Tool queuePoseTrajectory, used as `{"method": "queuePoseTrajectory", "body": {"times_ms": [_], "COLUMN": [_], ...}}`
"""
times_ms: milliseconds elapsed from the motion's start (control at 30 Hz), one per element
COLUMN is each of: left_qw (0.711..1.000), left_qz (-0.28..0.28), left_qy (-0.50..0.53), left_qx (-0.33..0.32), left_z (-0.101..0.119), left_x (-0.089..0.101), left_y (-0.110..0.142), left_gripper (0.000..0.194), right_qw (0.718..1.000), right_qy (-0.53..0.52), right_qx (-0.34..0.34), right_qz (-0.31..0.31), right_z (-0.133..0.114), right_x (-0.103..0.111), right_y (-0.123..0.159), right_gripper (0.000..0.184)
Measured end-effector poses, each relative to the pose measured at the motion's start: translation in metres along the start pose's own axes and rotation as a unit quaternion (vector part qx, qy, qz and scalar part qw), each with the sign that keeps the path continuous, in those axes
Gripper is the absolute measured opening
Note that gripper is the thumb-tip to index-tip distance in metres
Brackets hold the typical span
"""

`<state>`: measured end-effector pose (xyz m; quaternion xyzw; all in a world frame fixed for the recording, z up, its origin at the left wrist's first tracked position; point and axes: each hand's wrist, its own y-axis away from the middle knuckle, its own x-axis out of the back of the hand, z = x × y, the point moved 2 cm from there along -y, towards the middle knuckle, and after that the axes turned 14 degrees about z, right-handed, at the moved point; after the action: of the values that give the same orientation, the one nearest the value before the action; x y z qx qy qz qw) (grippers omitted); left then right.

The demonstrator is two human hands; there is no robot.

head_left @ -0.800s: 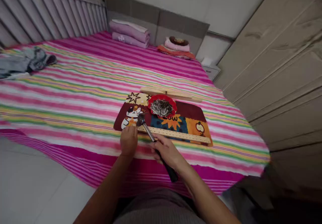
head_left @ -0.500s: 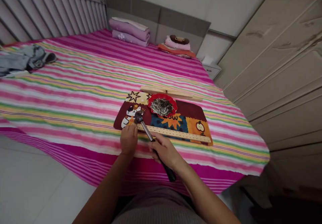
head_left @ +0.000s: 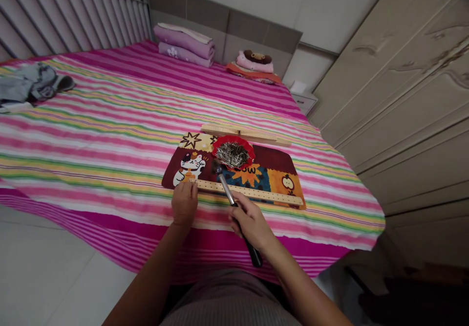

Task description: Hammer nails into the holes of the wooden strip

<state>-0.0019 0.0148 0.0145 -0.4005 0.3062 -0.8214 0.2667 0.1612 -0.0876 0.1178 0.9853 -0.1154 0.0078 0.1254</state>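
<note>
Gripping one hammer (head_left: 226, 189) by its black handle, the right hand (head_left: 249, 221) has its fingers wrapped around the tool, head near the bowl and apparently above the mat. The hammering seems between blows; a further one calls for a clear line past the left fingers. One dotted wooden strip (head_left: 256, 194) lies along the mat's near edge; whether the dots are holes or nail heads I cannot tell. The left hand (head_left: 184, 203) is at the strip's left end, its fingers bunched narrow; whether they pinch anything is hidden. Around these are one patterned mat (head_left: 271, 159), one red bowl (head_left: 251, 152) of nails (head_left: 232, 155) too many to count, and, beyond, wooden pieces (head_left: 252, 136), perhaps two, all on one bed (head_left: 110, 145).
</note>
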Motion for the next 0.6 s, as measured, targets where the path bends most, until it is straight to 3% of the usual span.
{"method": "queuePoseTrajectory", "body": {"times_ms": [167,333,467,600], "left_qw": [1.000,0.998,0.997,0.996], "left_qz": [0.004,0.014,0.018,0.014], "left_qy": [0.021,0.050,0.062,0.075], "left_qx": [0.009,0.030,0.053,0.047], "left_z": [-0.001,-0.001,-0.003,0.002], "left_x": [-0.001,0.001,0.008,0.021], "left_y": [-0.002,-0.001,-0.001,0.001], "left_gripper": [0.029,0.027,0.026,0.024], "right_qw": [0.978,0.874,0.791,0.758], "right_qy": [0.116,0.361,0.516,0.583], "right_qx": [0.074,0.120,0.087,0.038], "right_qz": [0.157,0.302,0.317,0.290], "right_z": [0.024,0.031,0.029,0.027], "right_x": [0.057,0.116,0.141,0.147], "right_y": [-0.009,-0.037,-0.057,-0.067], "right_gripper": [0.051,0.050,0.049,0.050]}}
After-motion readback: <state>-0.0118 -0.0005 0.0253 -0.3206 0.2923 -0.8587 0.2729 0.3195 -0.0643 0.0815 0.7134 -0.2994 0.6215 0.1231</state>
